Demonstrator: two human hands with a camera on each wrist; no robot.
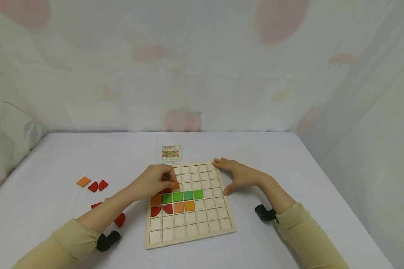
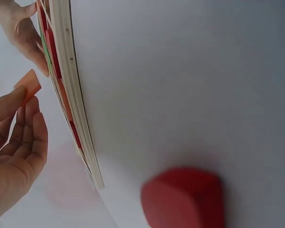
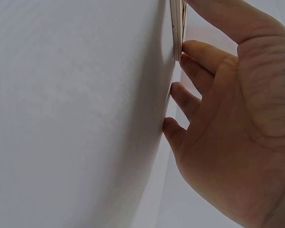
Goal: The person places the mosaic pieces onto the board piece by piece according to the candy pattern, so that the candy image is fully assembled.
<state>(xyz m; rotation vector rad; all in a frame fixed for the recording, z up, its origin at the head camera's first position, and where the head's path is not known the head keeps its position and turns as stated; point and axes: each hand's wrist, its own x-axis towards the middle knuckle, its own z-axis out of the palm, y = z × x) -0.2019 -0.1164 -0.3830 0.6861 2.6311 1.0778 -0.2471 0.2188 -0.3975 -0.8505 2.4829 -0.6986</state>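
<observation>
My left hand [image 1: 156, 180] pinches an orange square tile [image 2: 29, 84] between thumb and fingertips, over the left part of a wooden grid board [image 1: 190, 237]. Green tiles [image 1: 177, 197] fill part of one row. Below them lie red quarter-circle tiles [image 1: 156, 211] and orange tiles [image 1: 178, 207]; more red pieces above are partly hidden by the hand. My right hand [image 1: 239, 175] rests at the board's right edge, thumb by the side and fingers at the far corner, holding no tile. In the right wrist view its fingertips [image 3: 190, 45] meet the board's edge.
A small pattern card [image 1: 171, 153] lies just beyond the board. Left of it on the white table [image 1: 272, 243] are a loose orange tile [image 1: 83, 182] and several red quarter-circle tiles [image 1: 120, 220], some partly behind the left forearm. A black wrist camera mount [image 1: 265, 213] sits on each wrist.
</observation>
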